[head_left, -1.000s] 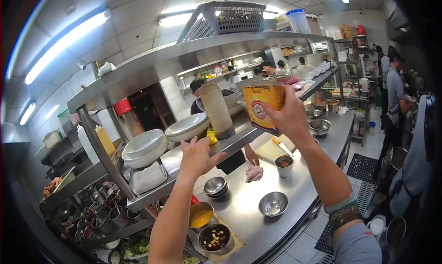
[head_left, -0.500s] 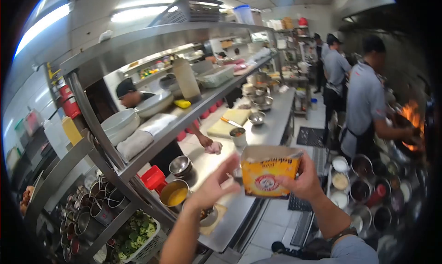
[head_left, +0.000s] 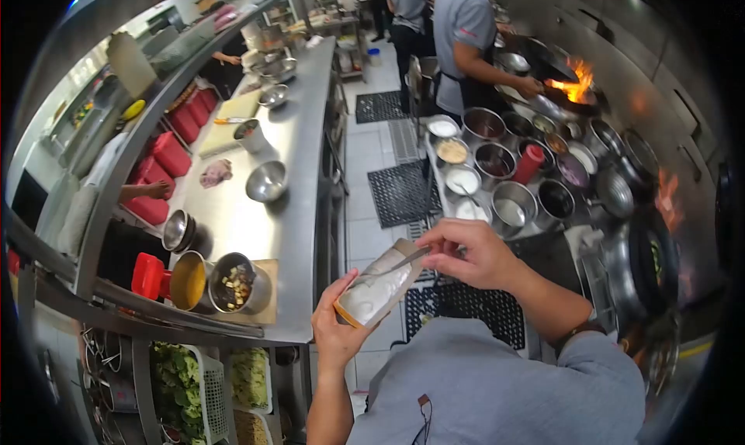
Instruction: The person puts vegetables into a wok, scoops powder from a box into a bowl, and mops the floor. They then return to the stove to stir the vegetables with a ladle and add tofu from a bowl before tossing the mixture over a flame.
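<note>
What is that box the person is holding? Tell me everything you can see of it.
The box looks like cardboard, with an orange-yellow outside and its top open. White powder lies inside. It is tilted, with its mouth up toward the right. The left hand cups it from below, in front of the person's chest. A thin metal spoon, held by the right hand, reaches into the opening.

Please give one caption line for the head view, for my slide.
Left hand holds an open box of white powder; right hand holds a metal utensil in it, beside a steel counter.
</note>
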Motion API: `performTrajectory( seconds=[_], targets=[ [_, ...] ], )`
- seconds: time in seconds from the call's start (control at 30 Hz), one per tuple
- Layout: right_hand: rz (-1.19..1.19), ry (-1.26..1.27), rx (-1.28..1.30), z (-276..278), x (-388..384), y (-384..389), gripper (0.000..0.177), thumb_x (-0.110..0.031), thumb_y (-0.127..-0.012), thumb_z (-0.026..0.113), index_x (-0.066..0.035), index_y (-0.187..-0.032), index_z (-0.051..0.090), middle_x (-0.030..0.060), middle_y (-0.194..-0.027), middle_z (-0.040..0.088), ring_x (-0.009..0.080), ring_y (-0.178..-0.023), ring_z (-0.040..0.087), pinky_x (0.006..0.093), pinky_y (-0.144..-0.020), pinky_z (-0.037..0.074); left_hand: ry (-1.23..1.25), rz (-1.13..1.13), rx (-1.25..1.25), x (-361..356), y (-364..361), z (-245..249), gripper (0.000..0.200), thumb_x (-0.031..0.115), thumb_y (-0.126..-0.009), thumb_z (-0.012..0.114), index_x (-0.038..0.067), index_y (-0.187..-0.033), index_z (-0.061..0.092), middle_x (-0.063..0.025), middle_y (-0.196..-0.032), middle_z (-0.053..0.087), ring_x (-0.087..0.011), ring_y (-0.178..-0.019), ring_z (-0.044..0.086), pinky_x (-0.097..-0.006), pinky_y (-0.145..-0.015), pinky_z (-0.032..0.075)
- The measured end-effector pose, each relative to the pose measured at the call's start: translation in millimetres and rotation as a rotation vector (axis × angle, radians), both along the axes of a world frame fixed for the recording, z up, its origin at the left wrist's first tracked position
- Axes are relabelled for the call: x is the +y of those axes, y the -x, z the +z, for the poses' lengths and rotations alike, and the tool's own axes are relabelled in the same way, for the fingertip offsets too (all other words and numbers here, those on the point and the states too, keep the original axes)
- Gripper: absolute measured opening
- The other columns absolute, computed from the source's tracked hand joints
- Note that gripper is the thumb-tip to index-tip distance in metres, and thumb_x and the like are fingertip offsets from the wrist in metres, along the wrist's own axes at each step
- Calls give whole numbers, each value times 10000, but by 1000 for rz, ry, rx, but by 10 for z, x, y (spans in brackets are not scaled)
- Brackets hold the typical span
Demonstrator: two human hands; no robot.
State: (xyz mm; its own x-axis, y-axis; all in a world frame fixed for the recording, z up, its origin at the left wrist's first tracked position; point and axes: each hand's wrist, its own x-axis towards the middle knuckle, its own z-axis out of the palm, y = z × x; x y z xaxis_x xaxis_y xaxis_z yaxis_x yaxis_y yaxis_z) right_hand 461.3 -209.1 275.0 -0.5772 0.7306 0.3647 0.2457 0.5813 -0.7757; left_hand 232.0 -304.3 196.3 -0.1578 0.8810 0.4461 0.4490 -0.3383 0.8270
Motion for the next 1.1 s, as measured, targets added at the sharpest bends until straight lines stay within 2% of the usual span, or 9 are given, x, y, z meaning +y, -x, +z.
performTrajectory(
  seconds=[0.1, 0.2, 0.43, 0.57, 0.63, 0.8, 0.87, 1.0, 1.1],
  targets=[
    [-2, -4, -27, 13, -49, -67, 126, -120, -809, 678, -20, -874, 637, 56, -684, 600, 111, -563, 556, 255, -511, 429, -62, -24, -25, 19, -117, -118, 696, 48, -547, 849, 2, -1161, 525, -142, -1103, 621, -222, -982, 621, -330, -861, 495],
    [-30, -104, -111, 117, -106, -230, 103, -100, -804, 671, -14, -849, 637, 67, -682, 619, 122, -564, 582, 257, -517, 450, 1, -29, -21, 38, -272, -118, 684, 57, -543, 852, 16, -1150, 542, -135, -1117, 623, -228, -996, 622, -331, -868, 493],
    [-380, 98, -53, 239, -290, -884, 70, -50, -778, 635, 13, -808, 630, 70, -655, 640, 104, -572, 617, 224, -530, 485, -67, -103, 108, 281, -773, -185, 639, 67, -558, 847, 17, -1129, 565, -136, -1111, 626, -229, -993, 626, -322, -863, 495],
    [-502, 235, 97, 66, -413, -1313, 78, -43, -775, 639, 31, -791, 622, 50, -626, 632, 68, -577, 605, 219, -540, 485, -102, -192, 153, 419, -1190, -194, 617, 69, -575, 837, 6, -1125, 565, -147, -1114, 625, -232, -993, 625, -321, -863, 492],
    [-544, 250, 117, -1, -486, -1575, 43, 3, -823, 606, 35, -794, 599, 34, -646, 618, 53, -554, 575, 192, -495, 459, -103, -247, 177, 469, -1441, -182, 611, 65, -583, 831, -1, -1127, 562, -160, -1122, 621, -237, -993, 626, -318, -862, 489],
    [-604, 378, 350, -239, -682, -2176, 30, 1, -839, 600, 18, -814, 598, 60, -707, 632, 80, -569, 603, 189, -511, 472, -109, -393, 236, 566, -2126, -161, 626, 75, -586, 835, -3, -1137, 548, -152, -1136, 620, -242, -998, 626, -320, -865, 484],
    [-652, 446, 449, -331, -733, -2476, 31, -4, -840, 605, 16, -820, 592, 62, -705, 631, 85, -568, 605, 192, -509, 475, -50, -434, 188, 575, -2408, -178, 663, 96, -537, 844, 8, -1129, 560, -166, -1126, 621, -302, -1008, 612, -364, -878, 479],
    [-745, 527, 609, -429, -941, -3125, 55, -29, -846, 613, 14, -832, 581, 78, -706, 634, 104, -565, 614, 201, -498, 484, -20, -515, 173, 579, -2933, -173, 670, 88, -546, 841, 4, -1146, 553, -164, -1131, 620, -281, -1008, 617, -349, -877, 479],
    [-850, 548, 666, -399, -1133, -3540, 73, -49, -842, 623, 13, -837, 586, 93, -709, 635, 123, -553, 614, 214, -488, 495, 119, -571, 117, 554, -3315, -168, 663, 92, -566, 842, 0, -1153, 547, -161, -1140, 618, -251, -993, 623, -333, -873, 476]
  ],
)
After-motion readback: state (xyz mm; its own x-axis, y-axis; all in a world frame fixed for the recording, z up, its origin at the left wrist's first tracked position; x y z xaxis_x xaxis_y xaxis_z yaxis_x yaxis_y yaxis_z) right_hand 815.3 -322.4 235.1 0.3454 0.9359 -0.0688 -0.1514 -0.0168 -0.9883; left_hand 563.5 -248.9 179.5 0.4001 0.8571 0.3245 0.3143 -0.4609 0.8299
